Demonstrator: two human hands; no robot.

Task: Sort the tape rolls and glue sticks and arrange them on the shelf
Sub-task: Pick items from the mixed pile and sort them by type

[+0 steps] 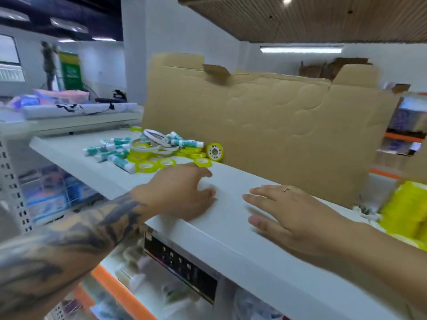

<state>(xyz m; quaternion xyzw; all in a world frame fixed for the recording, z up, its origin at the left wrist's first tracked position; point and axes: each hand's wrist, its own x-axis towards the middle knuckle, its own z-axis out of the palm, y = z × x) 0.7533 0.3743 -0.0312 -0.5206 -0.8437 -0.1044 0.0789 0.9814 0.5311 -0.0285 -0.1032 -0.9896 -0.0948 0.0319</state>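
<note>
Both hands lie on the white shelf, near its front edge, and neither holds anything. The left hand rests with its fingers loosely curled against the shelf top, while the right hand lies flat with straight, spread fingers and a thin ring on one finger.

The heap of tape rolls and glue sticks sits farther back on the same shelf, beyond the left hand and close to it; the nearest yellow roll lies just past that hand's knuckles. The right hand is well apart from the heap.

The rolls and sticks are mixed together, unsorted. Most tape rolls are yellow-green and lie flat, some overlapping; one yellow roll stands on edge at the heap's right end, beside the cardboard sheet. A few thin white rolls lean on top of the heap. The glue sticks are white tubes with teal labels, lying at various angles, mostly on the heap's left side, with two across the top.

The cardboard stands upright along the back of the shelf, behind the heap.
</note>
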